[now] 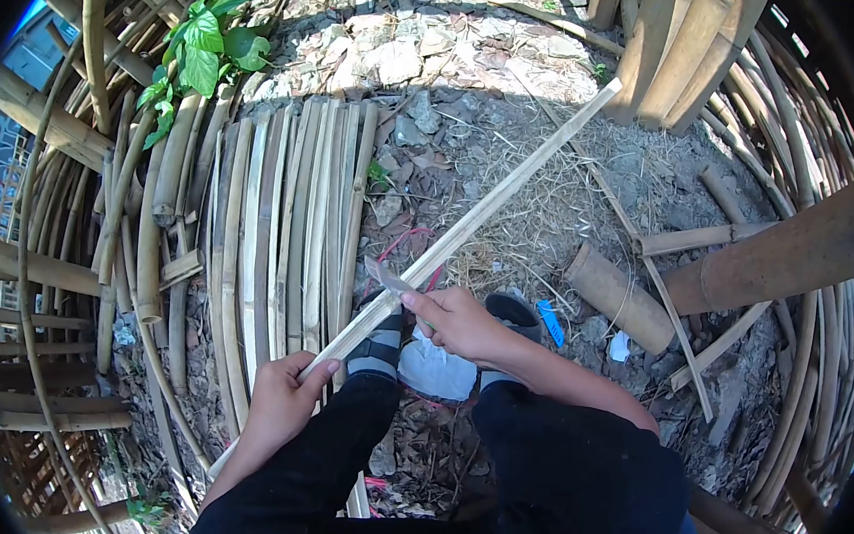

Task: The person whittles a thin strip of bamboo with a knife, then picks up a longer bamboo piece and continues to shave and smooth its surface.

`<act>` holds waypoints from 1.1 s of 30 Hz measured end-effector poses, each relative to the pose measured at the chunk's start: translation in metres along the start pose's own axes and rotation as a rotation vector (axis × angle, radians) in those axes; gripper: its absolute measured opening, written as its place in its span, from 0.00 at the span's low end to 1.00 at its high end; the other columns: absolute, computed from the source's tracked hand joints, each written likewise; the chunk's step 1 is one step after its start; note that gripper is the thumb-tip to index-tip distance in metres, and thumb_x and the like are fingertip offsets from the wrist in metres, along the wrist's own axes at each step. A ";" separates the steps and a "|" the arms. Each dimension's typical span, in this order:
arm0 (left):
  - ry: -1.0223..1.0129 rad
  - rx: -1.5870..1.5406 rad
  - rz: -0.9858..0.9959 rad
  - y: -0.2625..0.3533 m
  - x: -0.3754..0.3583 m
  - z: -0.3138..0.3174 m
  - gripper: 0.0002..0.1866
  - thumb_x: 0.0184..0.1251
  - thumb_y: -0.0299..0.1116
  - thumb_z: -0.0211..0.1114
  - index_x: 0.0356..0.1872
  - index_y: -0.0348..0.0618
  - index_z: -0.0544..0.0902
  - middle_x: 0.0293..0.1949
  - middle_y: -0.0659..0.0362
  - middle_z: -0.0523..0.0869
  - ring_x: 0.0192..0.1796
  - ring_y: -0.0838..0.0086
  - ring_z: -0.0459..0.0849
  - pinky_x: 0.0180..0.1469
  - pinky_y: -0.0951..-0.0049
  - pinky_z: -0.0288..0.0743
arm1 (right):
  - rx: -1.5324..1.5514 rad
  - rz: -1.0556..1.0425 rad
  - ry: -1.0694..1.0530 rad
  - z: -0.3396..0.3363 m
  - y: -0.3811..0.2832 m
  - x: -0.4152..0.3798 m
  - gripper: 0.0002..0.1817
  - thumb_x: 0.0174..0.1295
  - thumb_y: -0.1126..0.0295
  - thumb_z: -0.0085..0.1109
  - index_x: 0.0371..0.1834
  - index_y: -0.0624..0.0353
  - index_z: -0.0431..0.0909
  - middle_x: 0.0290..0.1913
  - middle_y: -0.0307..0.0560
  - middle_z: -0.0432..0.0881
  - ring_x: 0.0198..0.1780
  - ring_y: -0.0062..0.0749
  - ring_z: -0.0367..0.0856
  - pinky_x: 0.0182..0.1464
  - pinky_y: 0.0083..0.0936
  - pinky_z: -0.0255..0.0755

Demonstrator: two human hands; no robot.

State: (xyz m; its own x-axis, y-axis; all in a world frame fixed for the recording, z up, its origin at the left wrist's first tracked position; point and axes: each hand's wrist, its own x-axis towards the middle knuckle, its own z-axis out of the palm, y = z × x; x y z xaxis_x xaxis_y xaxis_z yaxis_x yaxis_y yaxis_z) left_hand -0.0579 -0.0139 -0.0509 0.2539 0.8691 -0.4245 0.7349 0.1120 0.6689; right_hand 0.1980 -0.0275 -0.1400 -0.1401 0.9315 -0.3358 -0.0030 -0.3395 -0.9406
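Observation:
A long, pale split bamboo strip (498,194) runs diagonally from the lower left to the upper right, across my lap. My left hand (289,393) is closed around its lower part, thumb on top. In my right hand (450,321) is a knife, its handle mostly hidden by the fingers. The knife blade (386,276) lies across the strip near its middle, pointing up and left. My right thumb presses on or close to the blade's base.
Several split bamboo strips (291,216) lie side by side at left. A thick bamboo piece (621,298), a blue object (550,323) and a white scrap (619,346) are at right. A pale stone (436,370) sits between my feet. Bamboo poles (689,57) stand at the back right.

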 end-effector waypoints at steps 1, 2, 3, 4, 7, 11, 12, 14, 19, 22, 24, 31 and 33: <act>-0.002 -0.003 -0.001 0.000 0.000 0.000 0.16 0.72 0.39 0.68 0.31 0.33 0.86 0.15 0.67 0.75 0.18 0.86 0.67 0.20 0.77 0.58 | 0.028 0.063 -0.051 -0.002 -0.005 -0.004 0.31 0.76 0.45 0.47 0.20 0.58 0.71 0.16 0.34 0.66 0.16 0.16 0.62 0.19 0.19 0.57; 0.018 0.029 0.018 0.000 0.000 0.000 0.16 0.72 0.38 0.68 0.31 0.33 0.86 0.14 0.66 0.74 0.18 0.86 0.67 0.20 0.76 0.57 | 0.026 0.065 -0.050 0.000 -0.008 -0.006 0.31 0.76 0.45 0.47 0.20 0.58 0.71 0.16 0.34 0.66 0.16 0.16 0.62 0.19 0.19 0.57; 0.040 0.061 0.035 0.001 0.000 0.001 0.16 0.72 0.38 0.68 0.31 0.32 0.86 0.13 0.66 0.74 0.17 0.86 0.66 0.20 0.76 0.57 | 0.057 0.106 -0.087 0.002 -0.011 -0.006 0.31 0.76 0.45 0.47 0.19 0.57 0.70 0.15 0.34 0.65 0.16 0.15 0.61 0.18 0.18 0.56; 0.039 0.059 0.033 0.003 -0.001 0.000 0.16 0.72 0.38 0.68 0.31 0.32 0.86 0.13 0.66 0.74 0.17 0.86 0.66 0.20 0.76 0.57 | 0.090 0.148 -0.125 0.003 -0.012 -0.006 0.31 0.76 0.45 0.47 0.19 0.57 0.70 0.15 0.33 0.64 0.15 0.15 0.60 0.17 0.18 0.55; 0.056 0.098 0.028 0.006 -0.002 0.001 0.16 0.71 0.38 0.69 0.31 0.31 0.86 0.16 0.67 0.73 0.21 0.86 0.65 0.23 0.74 0.58 | 0.126 0.126 -0.101 0.003 0.001 0.001 0.31 0.76 0.44 0.47 0.19 0.56 0.69 0.16 0.33 0.65 0.16 0.15 0.61 0.18 0.17 0.55; 0.101 0.229 0.111 0.006 -0.002 0.003 0.14 0.70 0.35 0.69 0.31 0.30 0.85 0.14 0.61 0.73 0.20 0.82 0.64 0.22 0.71 0.59 | 0.134 0.160 -0.132 0.003 0.028 0.007 0.31 0.75 0.43 0.48 0.20 0.57 0.70 0.18 0.34 0.67 0.17 0.14 0.62 0.18 0.16 0.55; 0.098 0.303 0.132 0.007 -0.002 0.003 0.14 0.69 0.34 0.69 0.31 0.30 0.85 0.13 0.58 0.72 0.19 0.80 0.64 0.22 0.69 0.59 | 0.154 0.179 -0.133 0.004 0.031 0.007 0.31 0.75 0.43 0.48 0.21 0.57 0.70 0.18 0.34 0.67 0.18 0.14 0.62 0.18 0.16 0.55; 0.112 0.311 0.159 0.009 -0.001 0.004 0.14 0.69 0.34 0.69 0.30 0.30 0.85 0.13 0.56 0.71 0.18 0.78 0.63 0.22 0.68 0.60 | 0.178 0.205 -0.133 0.004 0.034 0.007 0.31 0.75 0.43 0.49 0.21 0.58 0.70 0.19 0.33 0.67 0.18 0.15 0.62 0.18 0.16 0.55; 0.162 0.328 0.229 0.013 -0.002 0.005 0.14 0.69 0.34 0.69 0.29 0.30 0.84 0.13 0.52 0.70 0.18 0.75 0.62 0.22 0.65 0.61 | 0.231 0.234 -0.052 -0.009 0.028 0.004 0.32 0.75 0.41 0.47 0.20 0.56 0.68 0.18 0.33 0.64 0.16 0.13 0.58 0.16 0.16 0.50; 0.176 0.342 0.238 0.012 -0.001 0.007 0.15 0.68 0.34 0.69 0.28 0.30 0.83 0.13 0.50 0.72 0.16 0.68 0.65 0.23 0.63 0.62 | 0.282 0.282 -0.007 -0.010 0.014 -0.005 0.32 0.75 0.41 0.45 0.19 0.55 0.66 0.17 0.33 0.63 0.16 0.13 0.57 0.16 0.16 0.48; 0.218 0.430 0.336 0.016 0.000 0.006 0.15 0.67 0.33 0.69 0.25 0.32 0.80 0.20 0.44 0.78 0.22 0.50 0.78 0.27 0.56 0.68 | 0.234 0.278 -0.116 -0.006 0.018 -0.003 0.33 0.75 0.40 0.46 0.19 0.55 0.66 0.17 0.33 0.63 0.16 0.13 0.56 0.16 0.16 0.48; 0.247 0.452 0.393 0.020 0.000 0.011 0.14 0.66 0.31 0.69 0.24 0.33 0.79 0.22 0.45 0.79 0.24 0.48 0.79 0.28 0.53 0.69 | 0.214 0.219 -0.112 -0.007 0.023 -0.008 0.33 0.74 0.41 0.49 0.18 0.56 0.67 0.17 0.33 0.64 0.16 0.13 0.58 0.17 0.16 0.51; 0.228 0.471 0.375 0.020 0.000 0.011 0.14 0.66 0.31 0.69 0.24 0.33 0.79 0.22 0.45 0.79 0.24 0.48 0.79 0.28 0.54 0.69 | 0.186 0.193 -0.040 -0.013 0.027 -0.009 0.33 0.74 0.41 0.50 0.17 0.56 0.68 0.17 0.33 0.64 0.16 0.14 0.58 0.16 0.16 0.51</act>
State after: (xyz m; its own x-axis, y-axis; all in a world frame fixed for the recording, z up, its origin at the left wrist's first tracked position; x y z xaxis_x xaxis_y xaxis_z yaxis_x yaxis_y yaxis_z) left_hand -0.0365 -0.0166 -0.0444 0.4450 0.8947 -0.0384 0.8328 -0.3976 0.3852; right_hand 0.2115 -0.0429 -0.1629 -0.1944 0.8427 -0.5021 -0.1540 -0.5317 -0.8328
